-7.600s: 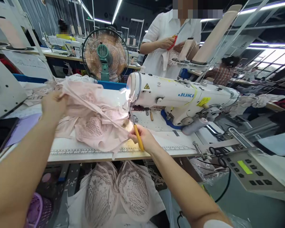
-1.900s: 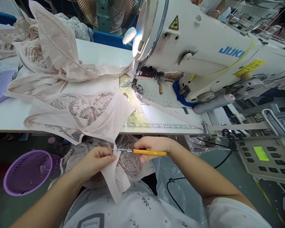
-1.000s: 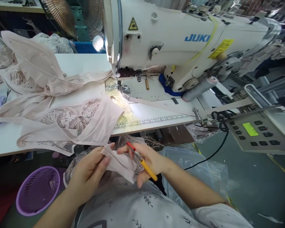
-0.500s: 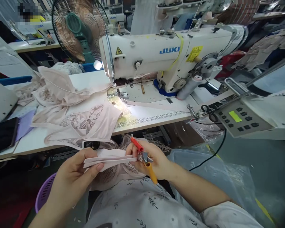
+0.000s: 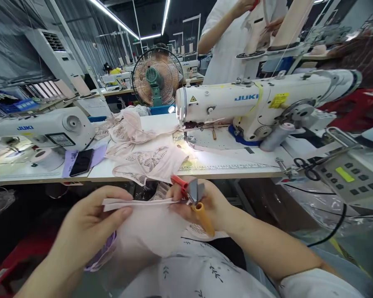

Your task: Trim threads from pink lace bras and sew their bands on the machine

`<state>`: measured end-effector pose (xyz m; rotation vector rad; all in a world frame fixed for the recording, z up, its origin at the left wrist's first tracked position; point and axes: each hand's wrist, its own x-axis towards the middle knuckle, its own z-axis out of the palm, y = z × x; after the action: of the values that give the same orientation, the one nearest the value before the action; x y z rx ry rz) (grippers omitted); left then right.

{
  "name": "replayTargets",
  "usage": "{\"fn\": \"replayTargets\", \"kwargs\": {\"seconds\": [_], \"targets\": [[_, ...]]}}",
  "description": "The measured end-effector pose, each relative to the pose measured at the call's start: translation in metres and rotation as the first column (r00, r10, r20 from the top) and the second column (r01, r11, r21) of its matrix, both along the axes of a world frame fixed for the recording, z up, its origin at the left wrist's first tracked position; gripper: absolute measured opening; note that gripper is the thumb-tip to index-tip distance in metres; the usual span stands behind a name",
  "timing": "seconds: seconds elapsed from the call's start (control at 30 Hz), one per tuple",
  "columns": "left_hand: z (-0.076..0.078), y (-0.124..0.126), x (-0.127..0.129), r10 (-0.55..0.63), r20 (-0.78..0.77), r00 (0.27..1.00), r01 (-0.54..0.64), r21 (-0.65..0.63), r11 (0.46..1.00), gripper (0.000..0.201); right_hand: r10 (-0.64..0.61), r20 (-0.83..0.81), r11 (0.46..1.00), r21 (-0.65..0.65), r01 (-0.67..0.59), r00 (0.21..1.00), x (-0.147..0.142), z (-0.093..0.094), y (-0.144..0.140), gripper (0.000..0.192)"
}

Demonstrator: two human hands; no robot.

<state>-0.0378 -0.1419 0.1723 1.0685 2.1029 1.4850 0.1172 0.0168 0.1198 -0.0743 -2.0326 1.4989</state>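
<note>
Two hands stretch a pale pink strap (image 5: 136, 203) level above the lap: the left hand (image 5: 90, 223) pinches one end in its grip, the right hand (image 5: 205, 203) pinches the other while clasping thread snips (image 5: 194, 198), below the table (image 5: 236, 163) edge.

my left forearm (image 5: 34, 277): cut off at bottom edge | snips (image 5: 194, 198): blade tips hidden behind my right hand (image 5: 205, 205) | co-worker (image 5: 233, 37): cropped by top edge | panel (image 5: 349, 180): labels too small to read
</note>
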Motion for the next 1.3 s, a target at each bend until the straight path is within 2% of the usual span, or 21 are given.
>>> {"fn": "replayTargets", "kwargs": {"seconds": [0.13, 0.23, 0.3, 0.47, 0.57, 0.73, 0.9, 1.0, 1.07, 1.13, 1.2, 1.27, 1.3], "targets": [[-0.040, 0.041, -0.002, -0.274, 0.094, 0.957, 0.278, -0.030, 0.960, 0.017, -0.166, 0.093, 0.986, 0.018, 0.165, 0.982, 0.031, -0.020, 0.017, 0.024], [-0.065, 0.071, 0.004, -0.391, 0.082, 0.917, 0.394, -0.020, 0.919, 0.015, -0.281, 0.174, 0.957, -0.018, 0.288, 0.944, 0.052, -0.039, 0.025, 0.025], [-0.074, 0.087, 0.008, -0.451, 0.081, 0.889, 0.456, -0.047, 0.889, 0.016, -0.339, 0.224, 0.929, -0.071, 0.362, 0.914, 0.061, -0.052, 0.028, 0.026], [-0.080, 0.116, 0.006, -0.528, 0.096, 0.844, 0.537, -0.153, 0.830, 0.020, -0.414, 0.286, 0.883, -0.105, 0.458, 0.864, 0.067, -0.076, 0.036, 0.020], [-0.081, 0.131, -0.001, -0.531, 0.076, 0.844, 0.536, -0.182, 0.825, 0.017, -0.435, 0.279, 0.870, -0.113, 0.479, 0.856, 0.062, -0.083, 0.043, 0.015], [-0.085, 0.149, -0.010, -0.528, 0.118, 0.841, 0.541, -0.165, 0.825, 0.012, -0.409, 0.265, 0.849, -0.242, 0.470, 0.873, 0.051, -0.092, 0.055, 0.021], [-0.089, 0.160, -0.018, -0.527, 0.180, 0.830, 0.553, -0.144, 0.821, 0.012, -0.527, 0.241, 0.765, -0.282, 0.579, 0.815, 0.039, -0.096, 0.063, 0.026], [-0.092, 0.165, -0.025, -0.490, 0.208, 0.847, 0.526, -0.184, 0.831, 0.016, -0.552, 0.226, 0.740, -0.311, 0.597, 0.802, 0.035, -0.094, 0.068, 0.025], [-0.092, 0.169, -0.032, -0.511, 0.186, 0.839, 0.543, -0.251, 0.801, 0.019, -0.548, 0.240, 0.736, -0.316, 0.598, 0.801, 0.033, -0.092, 0.071, 0.023], [-0.091, 0.175, -0.038, -0.576, 0.080, 0.814, 0.566, -0.338, 0.752, 0.021, -0.539, 0.240, 0.753, -0.292, 0.589, 0.807, 0.032, -0.090, 0.074, 0.018], [-0.088, 0.181, -0.041, -0.654, -0.137, 0.744, 0.560, -0.407, 0.722, 0.023, -0.530, 0.210, 0.786, -0.242, 0.569, 0.821, 0.032, -0.087, 0.077, 0.013], [-0.085, 0.189, -0.036, -0.739, -0.358, 0.571, 0.594, -0.441, 0.673, 0.027, -0.524, 0.188, 0.808, -0.196, 0.555, 0.830, 0.031, -0.085, 0.079, 0.010], [-0.084, 0.193, -0.030, -0.777, -0.419, 0.469, 0.632, -0.455, 0.627, 0.029, -0.523, 0.187, 0.813, -0.185, 0.552, 0.832, 0.031, -0.085, 0.080, 0.010]]}}
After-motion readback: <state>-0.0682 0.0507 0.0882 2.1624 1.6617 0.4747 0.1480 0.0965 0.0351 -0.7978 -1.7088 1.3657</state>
